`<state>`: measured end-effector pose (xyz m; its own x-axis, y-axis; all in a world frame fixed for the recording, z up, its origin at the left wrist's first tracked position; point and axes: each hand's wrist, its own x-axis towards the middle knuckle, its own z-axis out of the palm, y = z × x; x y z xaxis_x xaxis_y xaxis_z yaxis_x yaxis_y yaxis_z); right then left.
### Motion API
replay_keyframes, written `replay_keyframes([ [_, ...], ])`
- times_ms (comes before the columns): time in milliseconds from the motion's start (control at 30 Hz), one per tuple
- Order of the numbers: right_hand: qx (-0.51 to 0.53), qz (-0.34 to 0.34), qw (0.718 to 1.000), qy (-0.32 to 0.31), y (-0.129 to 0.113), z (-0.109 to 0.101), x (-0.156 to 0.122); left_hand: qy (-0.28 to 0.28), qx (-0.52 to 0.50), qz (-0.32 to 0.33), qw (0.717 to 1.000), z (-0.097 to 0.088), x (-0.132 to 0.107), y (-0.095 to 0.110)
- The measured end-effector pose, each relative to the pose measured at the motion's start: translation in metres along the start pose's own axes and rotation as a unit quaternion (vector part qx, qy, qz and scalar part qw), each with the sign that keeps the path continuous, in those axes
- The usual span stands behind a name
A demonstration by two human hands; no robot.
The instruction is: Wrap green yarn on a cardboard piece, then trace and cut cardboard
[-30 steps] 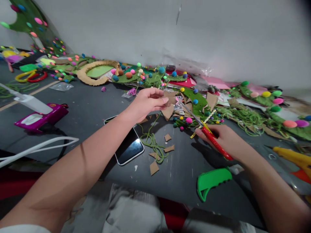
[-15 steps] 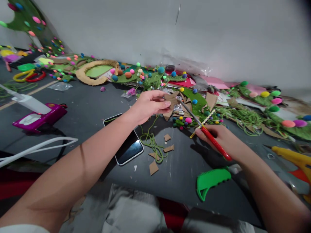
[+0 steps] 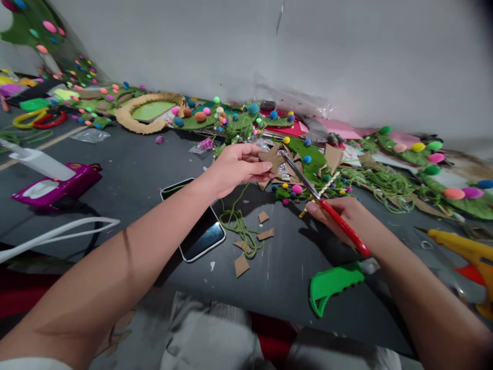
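My left hand pinches a small brown cardboard shape above the dark table. My right hand grips red-handled scissors, and their blades reach up to the cardboard's right edge. Several brown cardboard scraps lie on the table below the hands, beside a tangle of green string.
A phone lies face up under my left forearm. A green comb-like tool sits near the front edge, a yellow glue gun at right, a purple glue gun at left. Felt pieces with pom-poms line the wall.
The cardboard shape has been turned in my left hand and the scissors' blades have moved up against it. The view has shifted slightly.
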<state>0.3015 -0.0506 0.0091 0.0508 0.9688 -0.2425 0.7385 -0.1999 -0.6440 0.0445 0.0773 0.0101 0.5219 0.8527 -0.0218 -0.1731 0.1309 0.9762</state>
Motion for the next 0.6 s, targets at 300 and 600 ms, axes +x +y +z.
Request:
replay_keyframes([
  [300, -0.015, -0.01, 0.999, 0.048, 0.003, -0.0051, 0.0029, -0.006, 0.001, 0.015, 1.0, -0.0016, -0.001, 0.0039],
  [600, -0.017, -0.055, 0.998, 0.018, -0.002, -0.0023, 0.0004, -0.036, 0.011, 0.014, 0.999, -0.0013, -0.0027, 0.0013],
])
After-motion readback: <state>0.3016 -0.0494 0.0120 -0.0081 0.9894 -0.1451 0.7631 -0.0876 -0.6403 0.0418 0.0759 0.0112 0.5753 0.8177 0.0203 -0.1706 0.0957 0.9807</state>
